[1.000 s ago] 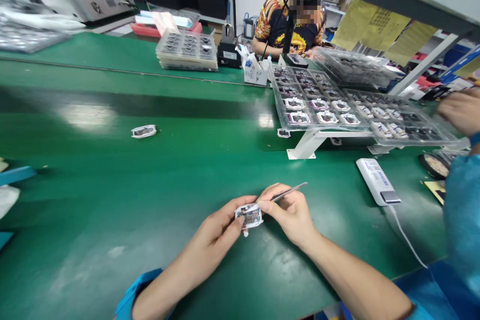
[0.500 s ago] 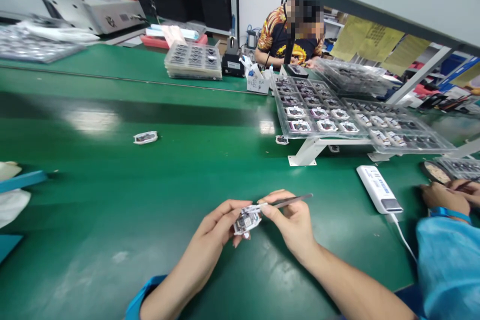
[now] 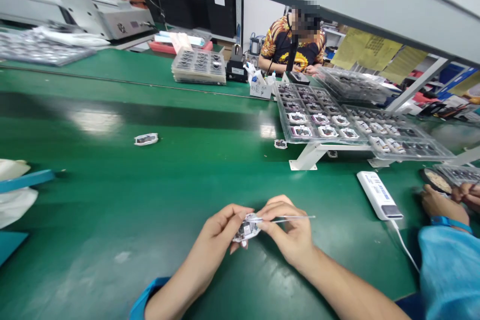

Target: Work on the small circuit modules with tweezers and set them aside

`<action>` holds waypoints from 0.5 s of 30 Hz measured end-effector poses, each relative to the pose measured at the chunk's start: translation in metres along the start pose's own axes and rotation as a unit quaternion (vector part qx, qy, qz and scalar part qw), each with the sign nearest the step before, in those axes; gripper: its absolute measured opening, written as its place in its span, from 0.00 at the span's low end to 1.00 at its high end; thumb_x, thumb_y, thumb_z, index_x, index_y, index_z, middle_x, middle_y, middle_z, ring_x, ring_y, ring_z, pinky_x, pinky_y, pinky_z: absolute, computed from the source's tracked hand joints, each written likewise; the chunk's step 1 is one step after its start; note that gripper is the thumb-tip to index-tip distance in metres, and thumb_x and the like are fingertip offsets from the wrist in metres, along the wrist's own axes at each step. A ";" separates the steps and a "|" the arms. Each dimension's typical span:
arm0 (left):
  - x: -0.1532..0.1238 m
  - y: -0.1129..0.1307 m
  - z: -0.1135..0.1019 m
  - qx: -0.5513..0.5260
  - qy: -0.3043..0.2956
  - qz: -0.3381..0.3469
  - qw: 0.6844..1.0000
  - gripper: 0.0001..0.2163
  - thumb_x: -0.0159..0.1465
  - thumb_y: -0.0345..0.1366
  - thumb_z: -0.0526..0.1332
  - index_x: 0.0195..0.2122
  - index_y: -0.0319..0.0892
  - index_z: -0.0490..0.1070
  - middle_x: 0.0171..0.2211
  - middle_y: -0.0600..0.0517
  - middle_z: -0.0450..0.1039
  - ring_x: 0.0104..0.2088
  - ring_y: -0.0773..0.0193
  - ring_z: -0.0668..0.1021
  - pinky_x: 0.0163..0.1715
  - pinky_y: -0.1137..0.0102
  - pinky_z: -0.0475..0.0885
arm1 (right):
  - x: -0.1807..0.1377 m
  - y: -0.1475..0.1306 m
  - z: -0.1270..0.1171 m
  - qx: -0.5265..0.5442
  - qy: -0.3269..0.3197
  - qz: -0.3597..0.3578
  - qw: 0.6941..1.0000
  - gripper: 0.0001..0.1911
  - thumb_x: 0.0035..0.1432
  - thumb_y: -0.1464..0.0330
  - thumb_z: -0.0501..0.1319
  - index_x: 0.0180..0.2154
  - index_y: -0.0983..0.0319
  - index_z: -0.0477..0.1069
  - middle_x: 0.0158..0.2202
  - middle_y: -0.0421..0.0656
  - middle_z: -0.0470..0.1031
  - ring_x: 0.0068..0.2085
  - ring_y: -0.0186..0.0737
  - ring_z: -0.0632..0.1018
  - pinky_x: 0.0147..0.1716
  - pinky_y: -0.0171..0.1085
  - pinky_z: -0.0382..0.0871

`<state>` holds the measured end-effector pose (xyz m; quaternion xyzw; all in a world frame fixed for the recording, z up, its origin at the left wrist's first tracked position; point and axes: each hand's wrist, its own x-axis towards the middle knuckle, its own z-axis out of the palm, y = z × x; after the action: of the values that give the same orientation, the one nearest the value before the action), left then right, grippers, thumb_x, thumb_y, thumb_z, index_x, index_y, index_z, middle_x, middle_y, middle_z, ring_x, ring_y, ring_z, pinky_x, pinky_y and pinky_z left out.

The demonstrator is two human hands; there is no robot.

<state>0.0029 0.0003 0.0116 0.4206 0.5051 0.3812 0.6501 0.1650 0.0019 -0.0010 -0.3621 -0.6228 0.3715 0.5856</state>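
My left hand [image 3: 219,232] is closed on the edge of a small white-framed electronic unit [image 3: 247,230], its dark inside with a circuit board facing up. My right hand [image 3: 288,232] pinches thin metal tweezers [image 3: 300,217], whose back end sticks out to the right. The tips of the tweezers lie over the upper part of the unit, partly behind my fingers. Both hands are just above the green table [image 3: 157,200]. A similar white-framed unit [image 3: 146,139] lies by itself on the table, farther off to the left.
Clear plastic trays [image 3: 318,115] of similar units rest on a white metal stand [image 3: 308,156]. A white device with a cable [image 3: 378,195] lies right of my hands. Beside it works a co-worker's hand [image 3: 444,205]; another person [image 3: 292,45] sits across the table.
The tweezers have turned from a rising slant to nearly level, showing their thin edge. My right fingers have shifted slightly over the unit, which stays in my left hand. The view has tilted a little.
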 end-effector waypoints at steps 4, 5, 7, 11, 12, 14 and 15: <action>0.000 0.003 -0.001 -0.006 0.004 -0.015 1.000 0.16 0.55 0.49 0.64 0.33 0.40 0.74 0.18 0.58 0.67 0.18 0.69 0.67 0.17 0.75 0.57 | 0.001 -0.005 -0.005 -0.069 -0.030 -0.104 0.992 0.10 0.53 0.75 0.68 0.36 0.54 0.78 0.33 0.42 0.83 0.34 0.45 0.80 0.38 0.48 0.72; 0.000 0.004 -0.001 -0.007 0.002 -0.017 1.000 0.16 0.55 0.49 0.64 0.32 0.39 0.74 0.18 0.58 0.67 0.18 0.69 0.67 0.17 0.75 0.56 | 0.001 -0.006 -0.006 -0.079 -0.038 -0.112 0.990 0.10 0.53 0.75 0.67 0.36 0.54 0.78 0.33 0.42 0.83 0.34 0.45 0.80 0.38 0.48 0.72; 0.000 0.005 -0.001 -0.007 -0.003 -0.022 1.000 0.16 0.54 0.49 0.64 0.32 0.39 0.74 0.18 0.58 0.66 0.18 0.70 0.67 0.17 0.76 0.57 | 0.002 -0.006 -0.007 -0.092 -0.050 -0.113 0.988 0.10 0.54 0.75 0.67 0.36 0.53 0.78 0.33 0.42 0.84 0.34 0.45 0.80 0.38 0.48 0.72; 0.000 0.005 0.000 -0.003 -0.010 -0.025 1.000 0.15 0.55 0.48 0.64 0.31 0.40 0.73 0.18 0.58 0.66 0.18 0.69 0.66 0.18 0.75 0.56 | 0.004 -0.005 -0.007 -0.071 -0.051 -0.095 0.992 0.09 0.55 0.74 0.67 0.36 0.53 0.78 0.32 0.41 0.84 0.34 0.45 0.80 0.38 0.48 0.71; 0.000 0.005 0.000 -0.001 -0.011 -0.025 1.000 0.15 0.55 0.49 0.64 0.31 0.40 0.73 0.19 0.58 0.66 0.18 0.69 0.66 0.18 0.75 0.56 | 0.004 -0.004 -0.007 -0.062 -0.047 -0.087 0.993 0.09 0.55 0.74 0.67 0.35 0.53 0.78 0.32 0.41 0.84 0.34 0.45 0.80 0.38 0.47 0.71; 0.000 0.005 0.000 0.002 -0.012 -0.026 1.000 0.15 0.56 0.49 0.63 0.31 0.40 0.73 0.19 0.58 0.66 0.19 0.69 0.66 0.18 0.75 0.56 | 0.004 -0.003 -0.006 -0.043 -0.036 -0.059 0.997 0.08 0.54 0.74 0.68 0.34 0.54 0.78 0.32 0.41 0.84 0.34 0.44 0.81 0.39 0.47 0.71; 0.000 0.005 0.000 0.003 -0.011 -0.026 1.000 0.15 0.56 0.49 0.62 0.32 0.40 0.73 0.19 0.58 0.66 0.19 0.69 0.66 0.18 0.75 0.56 | 0.003 -0.002 -0.005 -0.033 -0.029 -0.039 0.998 0.07 0.55 0.74 0.68 0.33 0.54 0.78 0.31 0.42 0.83 0.34 0.44 0.81 0.39 0.46 0.71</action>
<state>0.0026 0.0022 0.0159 0.4132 0.5095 0.3579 0.6645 0.1700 0.0040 0.0027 -0.3458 -0.6652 0.3380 0.5689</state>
